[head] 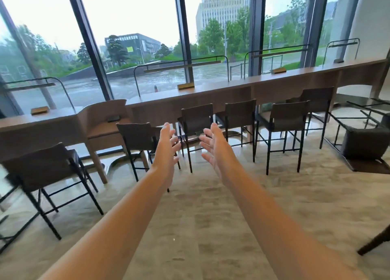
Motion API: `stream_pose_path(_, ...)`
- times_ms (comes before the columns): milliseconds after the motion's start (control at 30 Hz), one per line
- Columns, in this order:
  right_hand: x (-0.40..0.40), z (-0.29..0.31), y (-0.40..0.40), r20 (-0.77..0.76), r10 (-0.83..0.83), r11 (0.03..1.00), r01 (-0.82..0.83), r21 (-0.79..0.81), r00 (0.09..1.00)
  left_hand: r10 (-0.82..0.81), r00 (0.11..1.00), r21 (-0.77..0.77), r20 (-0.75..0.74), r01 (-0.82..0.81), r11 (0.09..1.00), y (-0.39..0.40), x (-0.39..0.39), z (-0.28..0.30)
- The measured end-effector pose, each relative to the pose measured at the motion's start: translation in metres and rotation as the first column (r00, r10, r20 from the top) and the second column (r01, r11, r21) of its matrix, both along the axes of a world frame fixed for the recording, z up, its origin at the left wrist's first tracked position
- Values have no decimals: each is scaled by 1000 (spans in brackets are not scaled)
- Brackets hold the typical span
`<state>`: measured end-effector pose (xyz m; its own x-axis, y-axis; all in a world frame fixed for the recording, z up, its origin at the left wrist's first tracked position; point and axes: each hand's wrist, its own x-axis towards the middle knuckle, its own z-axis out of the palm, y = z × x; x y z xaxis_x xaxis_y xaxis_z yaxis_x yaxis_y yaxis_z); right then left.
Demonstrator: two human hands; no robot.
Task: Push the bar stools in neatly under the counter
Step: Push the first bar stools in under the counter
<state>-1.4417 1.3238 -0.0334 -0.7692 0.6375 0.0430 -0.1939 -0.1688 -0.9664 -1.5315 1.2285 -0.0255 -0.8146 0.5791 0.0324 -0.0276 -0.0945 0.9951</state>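
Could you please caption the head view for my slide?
Two open hands, left hand and right hand, reach toward bar stools along a window counter.

The long brown wooden tabletop [232, 87] looks matt and smooth. Below it, dark bar stools [287, 119] pair thin black metal legs with matt cloth-like backs. The pale stone floor [211, 216] beneath shines glossy.

Pale floor [211, 227] carries six dark bar stools [198, 119].

Open floor [211, 205] ahead; stools [197, 119] crowd counter [232, 85] front.
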Motion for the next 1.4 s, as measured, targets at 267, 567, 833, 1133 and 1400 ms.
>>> stream_pose_path(267, -137, -7, -5, 2, 192, 979, -191, -69, 981, 194, 981, -24, 7, -194, 981, -19, -115, -8)
stream_pose_path(567, -290, -14, -51, 43, 315, 948, -311, -72, 948, 318, 947, 26, 52, -320, 947, -70, -267, -20)
stream_pose_path(833, -411, 7, -116, 26, 467, 884, -465, -53, 884, 484, 875, 47, 29, -485, 873, -151, -371, 4)
stream_pose_path(1133, -536, 13, -186, 23, 683, 730, -682, -45, 730, 688, 726, 50, 15, -687, 725, -222, -466, 9)
stream_pose_path(1400, -646, 24, -228, 11, 849, 529, -849, -18, 529, 842, 538, 53, 30, -843, 536, -266, -540, 26)
